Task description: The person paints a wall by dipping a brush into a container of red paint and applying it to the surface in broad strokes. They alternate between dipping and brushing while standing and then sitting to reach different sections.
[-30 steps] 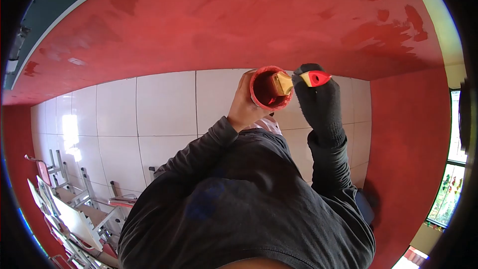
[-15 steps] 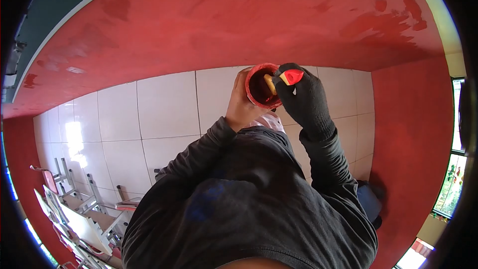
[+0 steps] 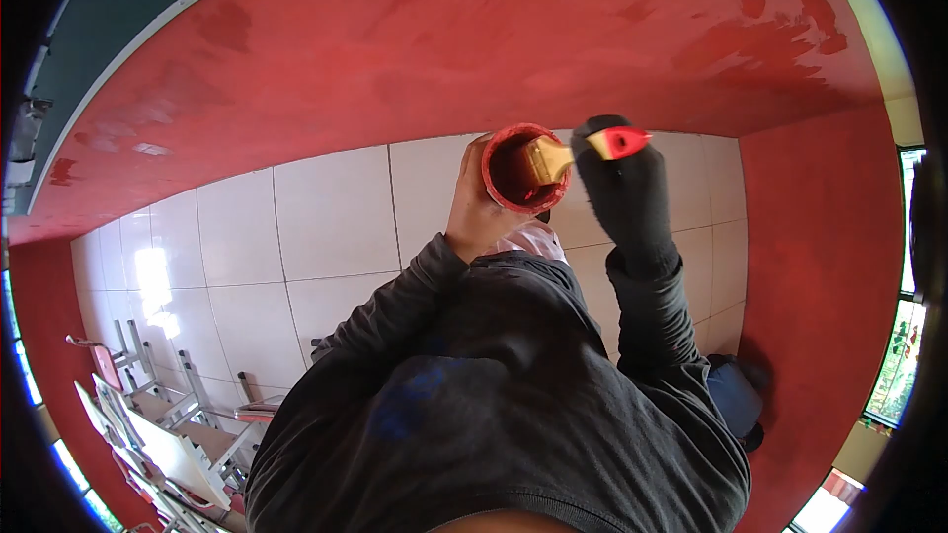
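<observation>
My bare left hand is wrapped round a paint pot with a red-smeared rim and dark red paint inside. In my right hand, which wears a dark glove, is a paintbrush with a red and yellow handle. The brush lies tilted across the pot's right rim, its metal band over the opening and its bristles down inside, where they are partly hidden. Both hands are in front of my body, close to the red wall.
Darker red patches mark the wall at upper right. A green board is at upper left. White tiles cover the floor. Stacked chairs and desks stand at lower left, and windows line the right side.
My right hand has moved right, away from the pot, drawing the brush partly out so that more of its metal band shows. My left hand keeps hold of the pot.
</observation>
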The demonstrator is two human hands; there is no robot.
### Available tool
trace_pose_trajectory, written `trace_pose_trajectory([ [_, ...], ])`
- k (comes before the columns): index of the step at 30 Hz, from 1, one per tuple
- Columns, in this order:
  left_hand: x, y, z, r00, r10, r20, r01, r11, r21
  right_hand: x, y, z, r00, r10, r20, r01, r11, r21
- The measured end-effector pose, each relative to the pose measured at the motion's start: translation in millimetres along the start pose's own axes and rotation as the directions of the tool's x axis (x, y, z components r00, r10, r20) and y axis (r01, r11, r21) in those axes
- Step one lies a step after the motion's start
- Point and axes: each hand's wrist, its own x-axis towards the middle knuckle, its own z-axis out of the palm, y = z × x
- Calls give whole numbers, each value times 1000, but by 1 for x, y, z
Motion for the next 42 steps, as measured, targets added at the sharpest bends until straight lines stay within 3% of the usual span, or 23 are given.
trace_pose_trajectory([
  [1,2,3,1,1000,19,-14,-19,999,32,0,4,-5,1000,2,-3,-2,1000,2],
  [3,5,3,3,999,41,-17,-40,997,63,-3,10,-15,975,211,-68,-194,960,200],
  [7,9,2,11,1000,-23,-22,23,1000,-9,-7,11,-28,921,377,-102,-300,851,432],
  [8,11,4,15,999,-36,-26,36,999,-8,-9,19,-28,915,384,-124,-298,850,435],
  [10,14,0,17,999,-26,22,26,1000,-1,-16,43,-23,927,358,-116,-215,756,619],
  [13,29,-2,24,994,-53,91,61,995,-81,-15,56,-20,897,432,-93,-275,711,647],
  [16,43,-13,34,980,-101,174,108,994,-34,0,72,-27,865,501,-39,-354,663,660],
  [20,51,-17,51,947,-271,171,284,957,-56,5,102,-39,849,528,-33,-299,531,793],
  [21,54,-24,55,930,-330,162,344,936,-71,8,112,-41,844,533,-50,-283,522,805],
  [22,58,-40,54,949,-250,192,238,968,84,11,123,-44,817,576,-29,-251,400,881],
  [23,59,-54,58,946,-247,210,232,968,95,13,134,-49,790,613,-1,-209,271,939],
  [24,59,-68,61,947,-257,194,230,961,150,14,146,-53,784,618,-57,-100,217,971],
  [25,63,-74,67,947,-266,177,229,952,206,15,163,-56,780,622,-65,-86,208,974],
  [27,76,-60,86,966,-213,149,184,965,188,18,203,-59,708,681,-188,124,142,982],
  [29,81,-64,87,932,-267,244,246,963,113,28,240,-62,594,750,-291,196,215,957],
  [31,91,-65,95,934,-232,271,197,969,149,43,286,-62,497,775,-391,305,266,914],
  [33,97,-64,100,910,-288,299,243,954,178,66,321,-61,435,778,-453,362,310,879],
  [34,90,-84,89,871,-400,284,355,914,197,78,331,-64,377,775,-507,406,354,843],
  [37,98,-72,101,876,-414,249,375,907,189,124,321,-88,408,719,-563,482,354,802],
  [40,104,-64,107,866,-442,233,423,897,130,158,266,-126,492,642,-587,544,300,784],
  [42,102,-72,104,876,-430,219,399,900,173,167,242,-146,547,519,-657,632,259,731],
])
